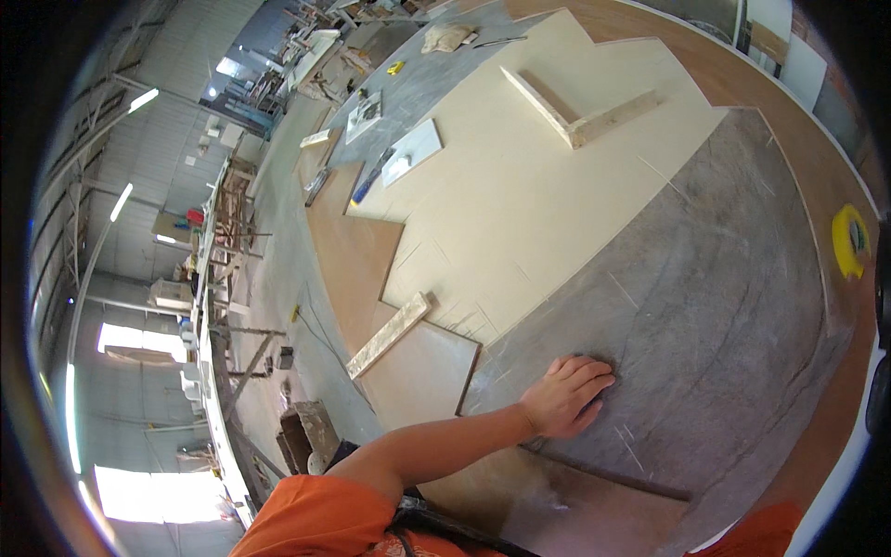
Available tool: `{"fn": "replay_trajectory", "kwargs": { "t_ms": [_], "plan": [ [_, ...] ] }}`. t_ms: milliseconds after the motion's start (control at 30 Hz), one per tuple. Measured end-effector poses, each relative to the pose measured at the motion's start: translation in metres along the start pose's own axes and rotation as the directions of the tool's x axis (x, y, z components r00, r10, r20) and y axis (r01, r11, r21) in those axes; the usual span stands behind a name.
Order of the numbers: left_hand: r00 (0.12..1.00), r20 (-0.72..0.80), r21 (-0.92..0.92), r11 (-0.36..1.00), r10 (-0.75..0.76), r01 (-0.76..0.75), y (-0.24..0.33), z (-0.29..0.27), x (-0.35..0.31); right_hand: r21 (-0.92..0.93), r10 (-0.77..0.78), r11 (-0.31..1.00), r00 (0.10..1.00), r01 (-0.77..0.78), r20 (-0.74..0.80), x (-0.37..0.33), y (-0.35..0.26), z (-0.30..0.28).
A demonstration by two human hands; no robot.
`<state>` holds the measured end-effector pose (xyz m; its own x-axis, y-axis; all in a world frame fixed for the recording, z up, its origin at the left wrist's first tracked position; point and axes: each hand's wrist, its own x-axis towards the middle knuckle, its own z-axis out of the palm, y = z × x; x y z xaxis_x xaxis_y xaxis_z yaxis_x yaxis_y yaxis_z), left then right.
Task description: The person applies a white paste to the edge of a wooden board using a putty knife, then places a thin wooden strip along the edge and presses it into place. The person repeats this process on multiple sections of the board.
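My left hand (pixel 568 395) rests palm down on a grey, stone-like surface with dark veins (pixel 715 269). Its fingers are curled together; anything under them is hidden, with only a dark patch showing at the fingertips. The right hand is out of view; just an orange sleeve (pixel 775 531) appears at the lower right. Beyond my left hand lies a cream area (pixel 548 213) with stepped edges and several thin scratch-like lines. Close to my forearm sit a brown panel (pixel 422 367) and, across it, a pale, worn wooden strip (pixel 390 336).
Two joined wooden strips (pixel 575 130) lie on the cream area. A yellow tape roll (pixel 849 241) rests at the right border. Toward the far left are a white tile (pixel 422 148), a blue-handled tool (pixel 371 178) and a cloth (pixel 447 37). A long rack (pixel 215 353) stands left.
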<state>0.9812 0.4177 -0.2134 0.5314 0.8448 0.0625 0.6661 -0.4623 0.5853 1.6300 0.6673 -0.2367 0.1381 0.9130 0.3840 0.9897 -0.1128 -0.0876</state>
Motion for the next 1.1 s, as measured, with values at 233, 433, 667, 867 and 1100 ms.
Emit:
{"fn": "replay_trajectory", "kwargs": {
  "t_ms": [233,433,667,867,1100],
  "plan": [
    [0.994,-0.081,0.027,0.997,0.074,-0.072,0.000,0.014,0.022,0.501,0.411,0.630,0.803,-0.593,0.432,-0.129,-0.079,-0.106],
    [0.984,-0.050,-0.221,0.963,-0.169,0.154,-0.001,-0.016,0.013,0.750,0.065,-0.045,0.747,-0.660,0.661,-0.236,-0.319,-0.267],
    [0.919,0.368,-0.868,0.302,-0.142,0.394,0.043,-0.246,-0.097,0.683,-0.524,0.216,0.508,-0.697,0.684,-0.291,-0.474,-0.381],
    [0.898,0.426,-0.761,0.583,0.114,0.287,0.012,-0.376,-0.243,0.702,-0.748,0.402,0.232,-0.588,0.622,-0.323,-0.657,-0.426],
    [0.946,0.260,-0.673,0.739,0.194,0.034,-0.062,-0.482,-0.403,0.636,-0.795,0.425,0.071,-0.645,0.603,-0.374,-0.855,-0.441]
  ]
}}
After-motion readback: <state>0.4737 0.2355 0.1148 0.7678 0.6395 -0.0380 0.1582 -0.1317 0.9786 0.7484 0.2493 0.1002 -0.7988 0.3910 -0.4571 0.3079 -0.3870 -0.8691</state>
